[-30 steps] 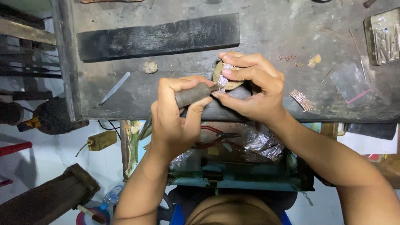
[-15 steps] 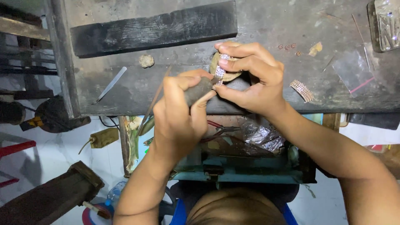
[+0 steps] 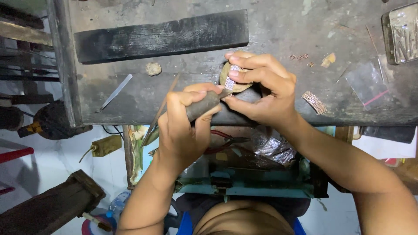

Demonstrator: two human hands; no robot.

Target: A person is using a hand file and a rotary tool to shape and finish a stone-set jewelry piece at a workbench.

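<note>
My left hand (image 3: 185, 126) grips a dark, rounded tool handle (image 3: 201, 105) whose tip points at a small stone-set jewellery piece (image 3: 232, 78). My right hand (image 3: 261, 91) pinches that piece between thumb and fingers, pressed on a tan wooden peg (image 3: 226, 82) at the edge of the dark workbench (image 3: 278, 30). Both hands meet over the bench's front edge, and a thin stick (image 3: 159, 111) leans by my left hand.
A long black block (image 3: 161, 37) lies along the back of the bench. A flat metal blade (image 3: 115, 92), a small lump (image 3: 153, 68), a stone-set band (image 3: 314, 102), a plastic bag (image 3: 365, 85) and a tin of tools (image 3: 401, 32) lie around. Below the bench is a teal drawer (image 3: 244, 189) with red-handled pliers (image 3: 224, 139).
The view has shifted slightly. My left hand has moved the tool handle closer to the piece, its tip now touching it. My right hand keeps the same grip.
</note>
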